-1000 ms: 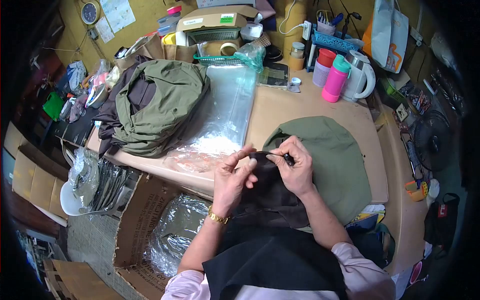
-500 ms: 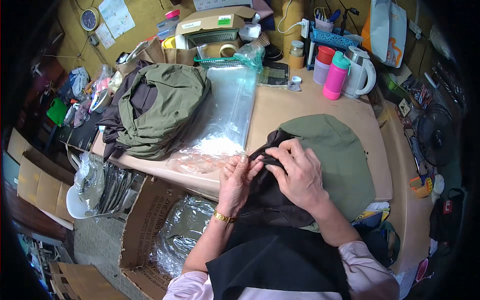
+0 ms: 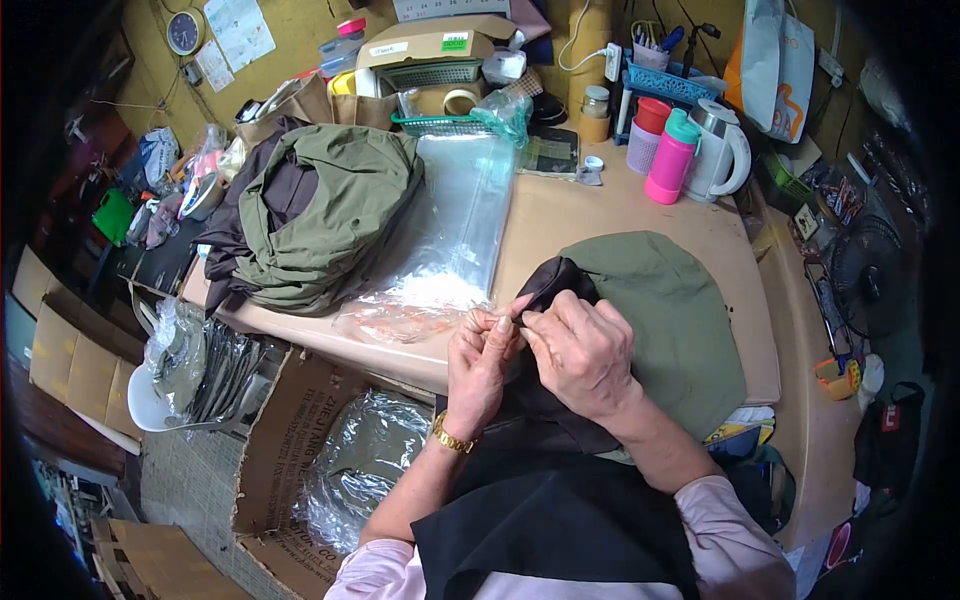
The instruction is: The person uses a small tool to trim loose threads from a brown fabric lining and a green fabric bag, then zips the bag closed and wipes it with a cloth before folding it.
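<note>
In front of me lies an olive-green fabric piece (image 3: 670, 320) with a black fabric lining (image 3: 550, 400), spread over the table's front edge. My left hand (image 3: 480, 360) pinches the edge of the black fabric, thumb against fingertips. Close beside it, my right hand (image 3: 580, 350) is closed on the same edge, its fingertips almost touching the left ones. A fold of the black cloth stands up just behind the fingers. The exact spot between the fingertips is too small to make out.
A pile of olive and black fabric (image 3: 330, 220) sits left on the table (image 3: 560, 210), next to clear plastic bags (image 3: 460, 220). A cardboard box (image 3: 280, 450) with plastic-wrapped items stands below left. A pink bottle (image 3: 672, 160) and a kettle (image 3: 715, 150) stand at the back right.
My right hand has moved slightly down and left, and its fingers have curled in more tightly. The black fabric behind the fingertips now bulges up in a fold.
</note>
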Available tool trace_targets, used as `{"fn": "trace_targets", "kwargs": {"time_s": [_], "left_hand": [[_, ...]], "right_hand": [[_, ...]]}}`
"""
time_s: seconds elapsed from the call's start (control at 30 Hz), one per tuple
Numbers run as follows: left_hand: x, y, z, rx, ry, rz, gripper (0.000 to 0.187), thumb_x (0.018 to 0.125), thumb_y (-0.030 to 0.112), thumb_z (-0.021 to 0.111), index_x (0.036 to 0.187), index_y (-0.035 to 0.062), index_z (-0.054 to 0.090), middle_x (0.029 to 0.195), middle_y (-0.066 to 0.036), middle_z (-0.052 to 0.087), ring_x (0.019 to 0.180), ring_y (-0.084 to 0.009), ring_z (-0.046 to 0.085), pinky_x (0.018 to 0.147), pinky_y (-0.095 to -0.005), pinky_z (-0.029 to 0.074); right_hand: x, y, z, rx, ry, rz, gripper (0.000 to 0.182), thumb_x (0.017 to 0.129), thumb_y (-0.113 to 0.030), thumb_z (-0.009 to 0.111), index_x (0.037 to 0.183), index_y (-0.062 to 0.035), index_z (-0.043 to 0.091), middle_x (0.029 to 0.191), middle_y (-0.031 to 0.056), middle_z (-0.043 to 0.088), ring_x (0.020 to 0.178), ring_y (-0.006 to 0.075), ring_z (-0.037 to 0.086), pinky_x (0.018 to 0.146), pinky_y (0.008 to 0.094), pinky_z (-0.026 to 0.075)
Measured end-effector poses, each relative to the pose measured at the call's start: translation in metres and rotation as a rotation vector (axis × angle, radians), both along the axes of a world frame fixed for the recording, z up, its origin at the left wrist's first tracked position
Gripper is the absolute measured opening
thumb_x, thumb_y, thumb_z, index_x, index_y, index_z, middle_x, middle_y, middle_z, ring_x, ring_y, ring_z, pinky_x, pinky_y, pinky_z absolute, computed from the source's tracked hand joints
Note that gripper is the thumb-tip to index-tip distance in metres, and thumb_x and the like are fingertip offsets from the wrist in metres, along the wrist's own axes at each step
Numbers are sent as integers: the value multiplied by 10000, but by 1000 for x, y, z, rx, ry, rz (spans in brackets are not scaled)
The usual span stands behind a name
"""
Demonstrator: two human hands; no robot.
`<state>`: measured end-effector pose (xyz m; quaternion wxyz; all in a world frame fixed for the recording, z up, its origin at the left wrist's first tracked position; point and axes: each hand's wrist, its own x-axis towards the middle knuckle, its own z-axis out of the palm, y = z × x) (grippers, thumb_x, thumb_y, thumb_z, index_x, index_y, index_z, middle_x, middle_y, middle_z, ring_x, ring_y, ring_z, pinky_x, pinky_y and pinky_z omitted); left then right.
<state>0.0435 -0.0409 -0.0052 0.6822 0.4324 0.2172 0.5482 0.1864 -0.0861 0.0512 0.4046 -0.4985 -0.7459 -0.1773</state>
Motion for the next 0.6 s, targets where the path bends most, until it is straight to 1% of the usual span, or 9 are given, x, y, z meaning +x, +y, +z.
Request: {"fn": "trace_targets", "kwargs": {"time_s": [0.03,0.07,0.1,0.17,0.23,0.27,0.37,0.43,0.6], "left_hand": [[-1,-1,0,15,-9,10,141,1035,135,562,942,30,549,1106,-162,680,639,-32,415,633,-206,439],[-2,-3,-1,27,-17,21,132,1036,125,554,944,35,526,1202,-211,663,645,-35,418,640,-208,440],[-4,-5,1,22,-14,22,132,1036,125,554,944,35,526,1202,-211,663,645,-35,418,640,-208,440],[-6,-2,11,24,-65,44,129,1038,114,543,942,39,501,1311,-268,601,671,-39,438,658,-219,454],[-7,-2,8,23,-57,58,128,1039,117,541,946,37,503,1294,-261,610,688,-44,449,684,-234,469],[-7,-1,4,37,-75,40,123,1039,117,542,950,41,502,1301,-259,608,690,-42,452,677,-227,468],[-4,-4,4,15,-61,52,109,1038,117,541,958,56,501,1326,-239,601,693,-39,456,625,-198,439],[-3,-4,3,84,-58,22,101,1038,114,540,964,60,500,1339,-217,602,712,-37,479,608,-185,435],[-1,-3,3,104,-50,18,85,1036,101,541,973,57,503,1343,-211,601,766,-35,509,690,-208,478]], "right_hand": [[1,2,-1,-2,-1,1,219,708,-76,793,901,-79,692,774,30,556,668,198,583,568,354,385],[3,6,-1,-33,127,56,214,718,-77,788,906,-78,686,785,40,562,676,212,587,566,360,395],[4,6,-3,-65,258,109,209,729,-79,783,912,-77,681,795,50,569,685,227,590,565,367,404],[3,5,-2,-76,242,78,236,731,-85,789,938,-78,674,834,58,593,711,244,600,604,366,427],[0,-3,-1,-19,176,23,270,725,-84,796,966,-86,675,865,52,609,731,235,605,627,358,426],[0,-3,-2,32,135,4,285,699,-76,784,961,-78,672,853,31,578,697,216,571,619,353,395],[-2,-6,4,87,78,-16,286,684,-78,789,950,-77,683,825,16,570,697,188,578,615,346,388],[-3,-6,5,95,64,-20,274,681,-81,788,937,-78,691,810,3,568,682,168,576,608,343,379],[-3,-6,7,92,32,-30,237,707,-73,769,932,-75,694,790,4,563,645,167,567,587,340,365]]}}
